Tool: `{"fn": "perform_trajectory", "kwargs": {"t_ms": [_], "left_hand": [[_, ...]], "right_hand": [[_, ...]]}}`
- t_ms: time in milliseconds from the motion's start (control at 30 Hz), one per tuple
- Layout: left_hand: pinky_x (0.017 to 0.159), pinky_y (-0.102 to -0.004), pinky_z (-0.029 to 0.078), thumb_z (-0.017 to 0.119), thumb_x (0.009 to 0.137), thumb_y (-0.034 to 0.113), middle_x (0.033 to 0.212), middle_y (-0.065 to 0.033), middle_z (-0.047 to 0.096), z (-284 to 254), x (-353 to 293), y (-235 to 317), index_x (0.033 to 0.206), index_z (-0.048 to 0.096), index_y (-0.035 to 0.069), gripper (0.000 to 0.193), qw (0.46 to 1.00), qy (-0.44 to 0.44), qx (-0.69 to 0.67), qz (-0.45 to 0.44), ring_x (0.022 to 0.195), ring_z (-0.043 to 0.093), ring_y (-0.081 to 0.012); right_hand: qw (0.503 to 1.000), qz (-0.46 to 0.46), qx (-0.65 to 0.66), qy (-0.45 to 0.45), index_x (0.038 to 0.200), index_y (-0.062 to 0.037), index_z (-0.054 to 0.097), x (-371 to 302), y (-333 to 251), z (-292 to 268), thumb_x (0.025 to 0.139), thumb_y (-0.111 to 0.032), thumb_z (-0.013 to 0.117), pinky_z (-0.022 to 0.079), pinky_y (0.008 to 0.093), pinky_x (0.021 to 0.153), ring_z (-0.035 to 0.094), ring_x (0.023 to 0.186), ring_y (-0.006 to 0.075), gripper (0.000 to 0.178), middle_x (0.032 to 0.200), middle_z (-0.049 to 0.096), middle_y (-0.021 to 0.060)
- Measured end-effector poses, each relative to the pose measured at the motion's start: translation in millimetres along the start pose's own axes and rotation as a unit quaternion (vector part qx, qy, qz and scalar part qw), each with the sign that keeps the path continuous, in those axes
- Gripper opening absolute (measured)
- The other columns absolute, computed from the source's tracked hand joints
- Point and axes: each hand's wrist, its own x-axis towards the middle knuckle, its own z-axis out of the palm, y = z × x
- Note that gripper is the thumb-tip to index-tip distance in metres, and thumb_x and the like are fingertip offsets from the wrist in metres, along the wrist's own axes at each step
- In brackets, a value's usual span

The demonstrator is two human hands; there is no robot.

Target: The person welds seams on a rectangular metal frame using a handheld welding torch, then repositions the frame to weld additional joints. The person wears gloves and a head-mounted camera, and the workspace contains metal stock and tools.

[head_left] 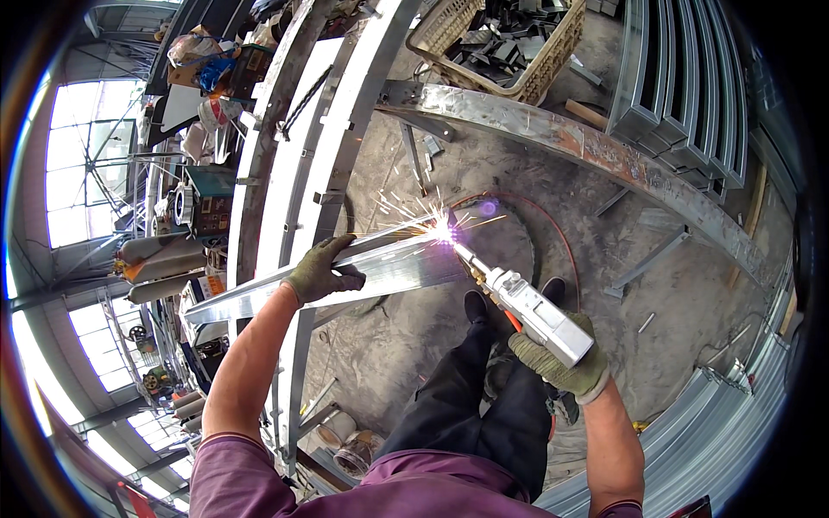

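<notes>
Boxy white torch (535, 311), slender-nozzled, clamped in the fingers of the textile-gloved right hand (566, 358); sparks (445, 229) burst at its tip, against the end of a glossy metal bar (406, 268) lying across straight rails (350, 138). Left hand (324, 272) on the bar: fingers and thumb apart; whether gripping, cannot tell.

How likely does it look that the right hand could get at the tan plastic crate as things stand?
Probably not: the right hand is closed around the sparking white torch, and the tan crate lies beyond the rusty steel beam, seemingly out of easy reach.
</notes>
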Motion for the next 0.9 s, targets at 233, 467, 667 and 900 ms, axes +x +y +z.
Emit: {"fn": "perform_trajectory", "kwargs": {"t_ms": [233,467,667,900], "left_hand": [[0.103,-0.0366,0.063,0.103,0.079,0.019,0.148,-0.0198,0.060,-3,1,15,0.168,0.048,0.000,0.106,0.999,0.007,0.052,0.008,0.129,0.071,-0.0290],[0.105,-0.0358,0.063,0.103,0.079,0.018,0.147,-0.0195,0.060,-1,2,8,0.168,0.047,-0.001,0.107,1.000,0.002,0.010,-0.008,0.129,0.071,-0.0265],[0.096,-0.0352,0.065,0.101,0.081,0.013,0.146,-0.0191,0.061,-1,1,7,0.168,0.046,-0.003,0.104,0.999,0.009,0.050,0.019,0.121,0.076,-0.0241],[0.118,-0.0437,0.055,0.104,0.076,0.039,0.149,-0.0205,0.066,-2,0,10,0.164,0.054,0.004,0.108,1.000,0.009,0.010,-0.013,0.137,0.066,-0.0366]], "right_hand": [[0.989,0.068,0.130,0.013,0.129,0.0003,0.080,-8,5,4,0.092,-0.001,0.091,0.067,0.0306,0.086,0.083,0.104,0.0155,0.039,0.120,0.086,0.0100],[0.995,-0.047,-0.088,0.014,0.126,-0.0011,0.081,-6,5,3,0.091,-0.005,0.093,0.066,0.0313,0.084,0.082,0.099,0.0165,0.037,0.112,0.086,0.0081],[0.999,-0.017,-0.036,0.028,0.126,-0.0004,0.081,-4,2,6,0.092,-0.005,0.093,0.066,0.0311,0.083,0.082,0.096,0.0149,0.036,0.110,0.086,0.0079],[0.998,-0.024,-0.050,0.038,0.123,-0.0013,0.082,-5,2,9,0.091,-0.006,0.093,0.066,0.0325,0.082,0.082,0.094,0.0170,0.034,0.107,0.085,0.0077]]}}
